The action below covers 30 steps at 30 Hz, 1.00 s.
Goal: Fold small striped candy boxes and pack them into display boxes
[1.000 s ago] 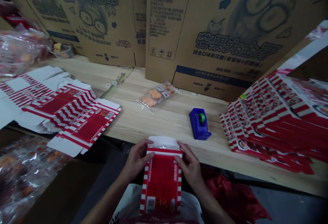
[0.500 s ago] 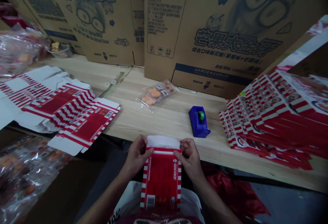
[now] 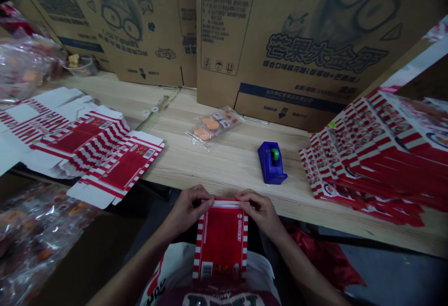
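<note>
A red carton with white-striped edges (image 3: 222,240) lies against my body, its top end facing the table. My left hand (image 3: 191,208) pinches the top left corner, thumb over the front and fingers behind. At the top right corner my right hand (image 3: 257,210) grips in the same way. The white flap between them is folded down at the top edge, with only a thin strip showing. Beyond my hands, a blue tape dispenser (image 3: 272,163) with a green core stands on the table. A clear bag of orange sweets (image 3: 215,124) lies farther back.
Flat unfolded cartons (image 3: 122,166) overlap at the left, partly past the table (image 3: 175,156) edge. Finished-looking striped boxes (image 3: 378,152) are stacked at the right. Large brown cardboard boxes (image 3: 301,96) wall off the back. Bagged sweets (image 3: 38,236) fill the lower left; a plastic tub (image 3: 82,67) sits behind.
The white flap that stood up at the carton's top is now folded down. Both hands have moved inward along that edge, with thumbs and fingers pressing on it.
</note>
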Available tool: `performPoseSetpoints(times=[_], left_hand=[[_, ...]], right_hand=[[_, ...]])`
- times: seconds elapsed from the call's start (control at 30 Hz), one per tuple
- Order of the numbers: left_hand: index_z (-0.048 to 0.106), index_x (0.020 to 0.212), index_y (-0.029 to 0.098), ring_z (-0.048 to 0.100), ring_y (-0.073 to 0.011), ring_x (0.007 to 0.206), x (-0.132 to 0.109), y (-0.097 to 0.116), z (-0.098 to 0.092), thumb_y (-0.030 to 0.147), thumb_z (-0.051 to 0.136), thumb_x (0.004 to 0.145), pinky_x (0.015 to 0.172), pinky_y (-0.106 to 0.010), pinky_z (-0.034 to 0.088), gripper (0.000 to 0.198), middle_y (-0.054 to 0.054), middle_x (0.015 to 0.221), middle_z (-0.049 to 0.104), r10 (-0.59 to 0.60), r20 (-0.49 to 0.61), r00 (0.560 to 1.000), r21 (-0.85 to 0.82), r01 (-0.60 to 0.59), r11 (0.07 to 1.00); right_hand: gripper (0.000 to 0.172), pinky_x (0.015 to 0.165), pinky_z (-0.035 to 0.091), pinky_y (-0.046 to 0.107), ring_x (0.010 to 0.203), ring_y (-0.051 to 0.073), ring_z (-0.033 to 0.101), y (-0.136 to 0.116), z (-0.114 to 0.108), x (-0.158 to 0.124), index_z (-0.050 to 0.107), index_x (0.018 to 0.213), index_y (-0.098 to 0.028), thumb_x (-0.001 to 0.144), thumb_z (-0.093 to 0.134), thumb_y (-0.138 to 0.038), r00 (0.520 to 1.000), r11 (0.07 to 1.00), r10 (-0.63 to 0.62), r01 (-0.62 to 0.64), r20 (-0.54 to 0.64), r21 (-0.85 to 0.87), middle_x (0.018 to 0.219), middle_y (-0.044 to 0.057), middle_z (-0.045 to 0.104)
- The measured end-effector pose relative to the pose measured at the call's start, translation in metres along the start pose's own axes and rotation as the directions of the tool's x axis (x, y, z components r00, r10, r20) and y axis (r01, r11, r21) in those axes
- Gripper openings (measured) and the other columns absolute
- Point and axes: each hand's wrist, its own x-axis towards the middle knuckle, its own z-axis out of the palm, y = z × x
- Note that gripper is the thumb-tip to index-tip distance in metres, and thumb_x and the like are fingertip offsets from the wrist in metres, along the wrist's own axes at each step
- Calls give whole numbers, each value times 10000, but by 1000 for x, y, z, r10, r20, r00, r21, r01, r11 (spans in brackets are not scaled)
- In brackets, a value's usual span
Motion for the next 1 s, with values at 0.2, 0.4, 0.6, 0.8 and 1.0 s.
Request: performPoseSetpoints(times=[0.2, 0.4, 0.6, 0.8, 1.0], left_hand=[[728, 718, 139, 546, -134, 558, 20, 7, -17, 307, 688, 741, 534, -223, 384, 174, -33, 617, 659, -159, 82, 984, -133, 169, 977], [684, 649, 129, 536, -127, 591, 26, 19, -21, 309, 646, 780, 559, -221, 390, 225, -31, 621, 628, -115, 149, 982, -88, 129, 988], [719, 875, 147, 612, -166, 780, 13, 8, -11, 309, 646, 833, 704, -251, 451, 183, -67, 837, 675, 36, 116, 993, -94, -25, 995], [695, 791, 165, 610, -190, 907, 2, -14, 22, 305, 743, 747, 792, -272, 467, 155, -72, 982, 663, -132, -78, 988, -469, 81, 880], [648, 670, 163, 580, -141, 741, 7, -20, 35, 323, 777, 701, 688, -224, 455, 207, -16, 784, 646, -242, -107, 964, -499, 159, 852]], right_hand=[[199, 599, 508, 273, 629, 168, 656, -24, -9, 20, 721, 807, -188, 741, 738, -374, 972, 974, 201, -212, 120, 86, 724, 27, 731], [173, 564, 478, 246, 577, 143, 616, -35, -13, 27, 703, 679, -174, 744, 718, -333, 983, 989, 149, -151, 111, 9, 650, 13, 701], [165, 669, 523, 264, 750, 178, 675, -26, -14, 12, 712, 822, -181, 815, 677, -342, 994, 997, 54, -49, 92, -60, 822, 48, 735], [122, 820, 513, 275, 891, 172, 681, -5, 5, -10, 700, 846, -203, 888, 586, -217, 979, 969, -187, 170, -83, -180, 954, 57, 733], [126, 838, 521, 295, 952, 182, 673, -5, 6, -16, 691, 954, -215, 885, 590, -249, 991, 986, -120, 111, -61, -127, 1034, 53, 720]])
